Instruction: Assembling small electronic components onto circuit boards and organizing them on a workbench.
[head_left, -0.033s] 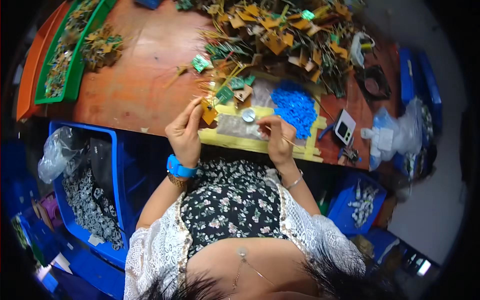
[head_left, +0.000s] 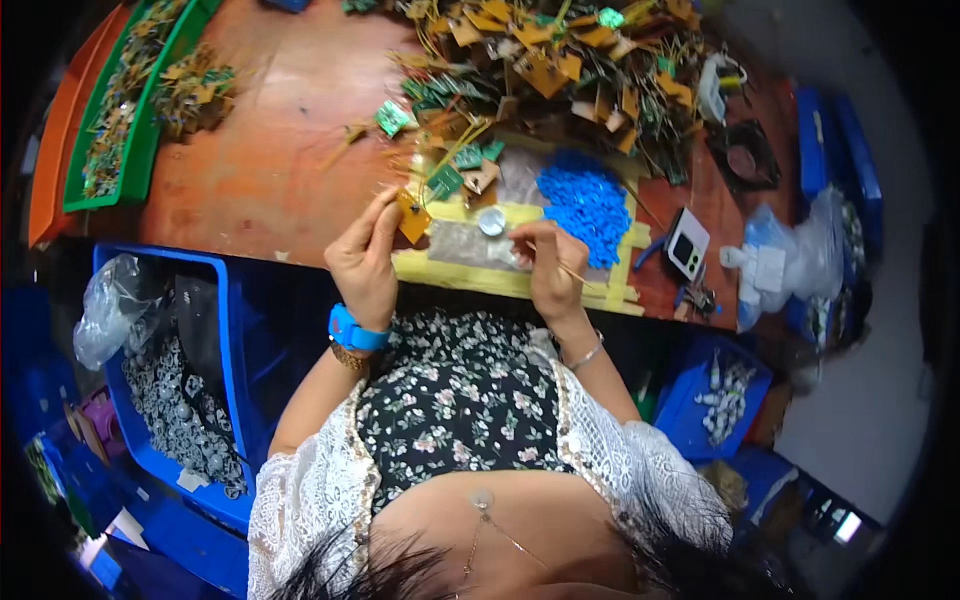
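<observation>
Between thumb and fingers, my left hand [head_left: 366, 252] pinches a small orange circuit board [head_left: 413, 218] by its edge. My right hand [head_left: 551, 267] is closed on a thin wooden stick [head_left: 574, 273], whose back end sticks out beside the palm; its tip is hidden by the fingers. A small round dish with pale contents [head_left: 491, 221] lies between my hands on the yellow-taped mat [head_left: 460, 273]. Just beyond it are a green circuit board [head_left: 444, 182] and a brown one [head_left: 482, 177]. Many small blue parts [head_left: 585, 205] form a heap past my right hand.
A large heap of wired orange boards [head_left: 545, 70] covers the far side. Left stand a green tray [head_left: 145, 165] of parts and a blue bin [head_left: 232, 370]. A white-faced meter [head_left: 686, 245] and plastic bags [head_left: 790, 260] sit right; another blue bin [head_left: 680, 415] is lower.
The whole view has shifted very slightly. Both hands keep the same hold on the circuit board and the stick.
</observation>
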